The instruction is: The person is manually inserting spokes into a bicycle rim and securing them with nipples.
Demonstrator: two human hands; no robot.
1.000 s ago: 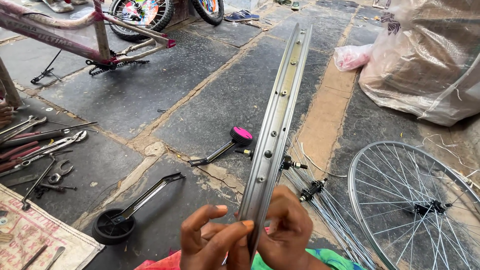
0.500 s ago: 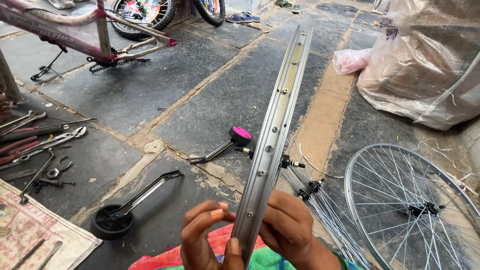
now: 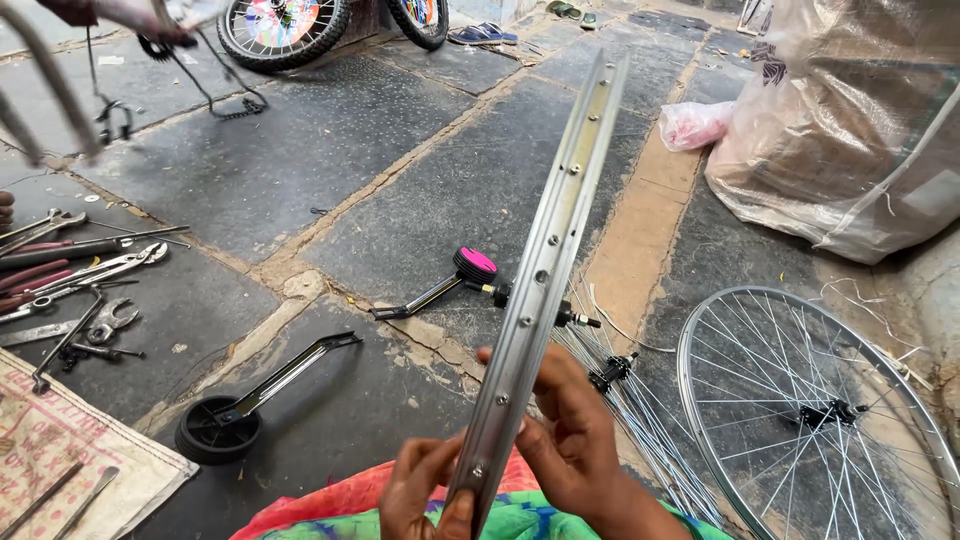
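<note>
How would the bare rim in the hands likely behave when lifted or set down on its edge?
The rim looks thin and hollow with no spokes, so probably light and slightly flexible. It is round and narrow, so on edge it would likely roll or tip. Both hands hold its lower end.

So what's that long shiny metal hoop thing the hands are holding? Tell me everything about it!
The bare silver metal bicycle wheel rim has no spokes or tyre. It is seen edge-on, so it looks like a long strip with a shallow channel and a row of small spoke holes. It slants up and away from the person over the dark stone floor. The left hand and right hand grip its near end.
</note>
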